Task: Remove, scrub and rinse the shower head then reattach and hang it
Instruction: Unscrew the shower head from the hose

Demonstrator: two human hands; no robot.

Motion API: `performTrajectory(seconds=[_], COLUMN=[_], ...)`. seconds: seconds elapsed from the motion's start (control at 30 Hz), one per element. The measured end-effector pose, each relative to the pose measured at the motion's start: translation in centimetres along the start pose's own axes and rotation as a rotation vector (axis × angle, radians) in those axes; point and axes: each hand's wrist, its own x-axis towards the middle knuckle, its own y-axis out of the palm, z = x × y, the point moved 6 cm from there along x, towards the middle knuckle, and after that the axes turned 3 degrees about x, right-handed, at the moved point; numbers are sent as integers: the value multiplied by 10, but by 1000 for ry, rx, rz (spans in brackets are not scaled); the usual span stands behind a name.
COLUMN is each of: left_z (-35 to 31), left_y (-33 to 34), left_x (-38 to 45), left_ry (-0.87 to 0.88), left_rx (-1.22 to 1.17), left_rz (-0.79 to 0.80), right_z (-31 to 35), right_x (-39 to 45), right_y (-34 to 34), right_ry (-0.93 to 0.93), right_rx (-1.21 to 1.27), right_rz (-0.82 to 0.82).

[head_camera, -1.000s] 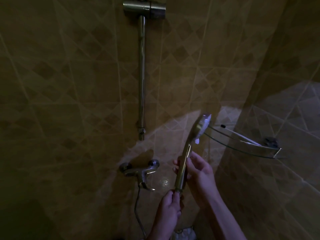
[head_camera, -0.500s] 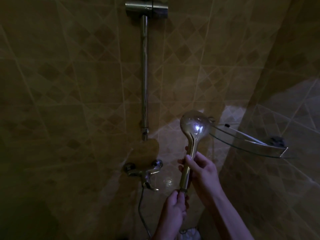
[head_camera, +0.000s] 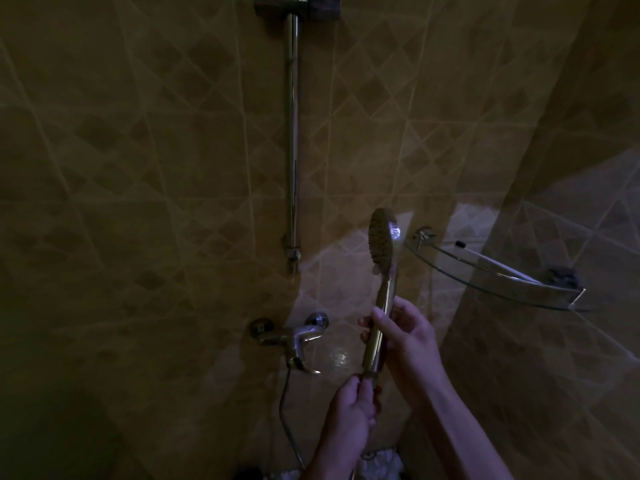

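Note:
The chrome shower head (head_camera: 382,241) stands upright in front of the tiled wall, its nozzle face turned to the left. My right hand (head_camera: 405,337) grips the middle of its handle. My left hand (head_camera: 353,407) pinches the bottom end of the handle, where the hose fitting sits; the fitting itself is hidden by my fingers. The dark hose (head_camera: 285,420) hangs down from the wall tap (head_camera: 294,337). The slide rail (head_camera: 292,140) runs up the wall to the holder bracket (head_camera: 298,5) at the top edge.
A glass corner shelf (head_camera: 491,275) juts from the right wall, with a thin stick-like item and a small dark object on it. The room is dim, with a patch of light on the wall behind the shower head.
The shower head has turned about its handle: its face pointed right, then its back faced me, and now the nozzles face left. Both hands keep their places on the handle.

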Motion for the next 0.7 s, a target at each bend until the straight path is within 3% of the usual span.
performTrajectory(seconds=[0.37,0.53,0.7], left_z=[-1,-3,5], left_y=[0,9,10], left_x=[3,3,11], left_ry=[23,60,47], left_rx=[-54,-51,-45], left_rz=[-22,45,19], right_z=[-1,3,3], right_x=[3,3,5], right_y=[2,-9,-19], right_ry=[63,-16,-5], right_rx=[279,53,28], right_rz=[28,-46,-37])
